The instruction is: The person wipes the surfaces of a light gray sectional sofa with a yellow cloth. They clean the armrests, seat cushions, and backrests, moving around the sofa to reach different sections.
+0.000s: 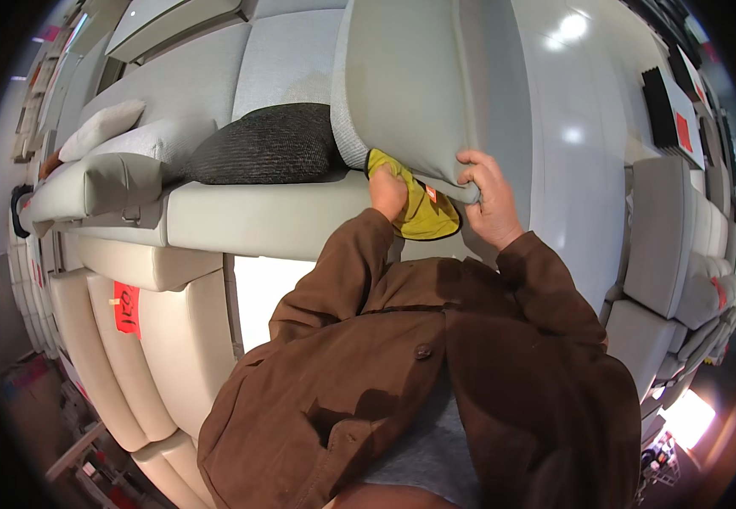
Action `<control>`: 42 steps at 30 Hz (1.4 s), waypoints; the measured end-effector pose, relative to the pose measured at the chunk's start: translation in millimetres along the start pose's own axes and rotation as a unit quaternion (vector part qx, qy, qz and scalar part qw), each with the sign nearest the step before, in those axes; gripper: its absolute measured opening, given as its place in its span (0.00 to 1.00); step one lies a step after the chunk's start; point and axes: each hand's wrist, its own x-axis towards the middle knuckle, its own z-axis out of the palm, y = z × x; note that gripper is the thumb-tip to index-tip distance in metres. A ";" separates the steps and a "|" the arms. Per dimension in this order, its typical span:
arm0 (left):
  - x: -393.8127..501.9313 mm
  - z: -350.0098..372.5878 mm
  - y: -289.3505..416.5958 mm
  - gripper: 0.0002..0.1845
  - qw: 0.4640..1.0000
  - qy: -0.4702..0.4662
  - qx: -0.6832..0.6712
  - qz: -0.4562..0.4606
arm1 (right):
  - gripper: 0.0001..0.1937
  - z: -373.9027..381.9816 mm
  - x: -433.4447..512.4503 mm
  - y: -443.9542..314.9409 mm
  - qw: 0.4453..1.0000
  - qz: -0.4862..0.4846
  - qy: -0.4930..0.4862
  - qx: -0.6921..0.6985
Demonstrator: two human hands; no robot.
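My left hand (388, 192) grips a yellow-green cloth (422, 213) with a dark edge and a small orange tag. The cloth lies against the lower corner of a grey-green sofa armrest (406, 83). My right hand (492, 200) holds the corner of that armrest's padded cover, fingers curled over its seam. Left of the cloth, a dark woven cushion (266, 143) rests on the light grey sofa seat (285, 63), against the sofa's back (266, 213).
Pale cushions (104, 130) lie at the sofa's far left end. Behind it stands a cream sofa (183, 343) with a red tag (127, 308). At right are a glossy floor (584, 178), a grey sofa (661, 235) and a white-topped table (680, 114).
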 end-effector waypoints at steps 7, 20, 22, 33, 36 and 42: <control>-28.5 -6.5 30.4 0.05 0.993 0.014 -0.049 0.102 | 0.20 -3.7 3.8 2.0 0.999 -0.019 -0.025 0.015; -93.6 -89.7 93.7 0.15 0.863 -0.124 -0.489 -0.041 | 0.21 -17.5 -6.2 16.9 0.981 0.021 0.031 0.190; -105.9 -100.0 97.3 0.16 0.861 -0.111 -0.495 -0.041 | 0.19 -22.6 -13.3 27.8 0.952 0.055 0.094 0.286; -171.5 -87.2 128.4 0.21 0.850 -0.133 -0.510 -0.025 | 0.10 -53.7 -61.5 86.3 0.849 0.292 -0.102 0.429; -184.0 -74.8 137.6 0.22 0.845 -0.159 -0.508 -0.041 | 0.12 -55.8 -69.2 79.3 0.801 0.293 -0.174 0.492; -188.5 -64.6 141.0 0.23 0.850 -0.202 -0.486 -0.032 | 0.18 -65.6 -68.7 43.6 0.764 0.248 -0.221 0.552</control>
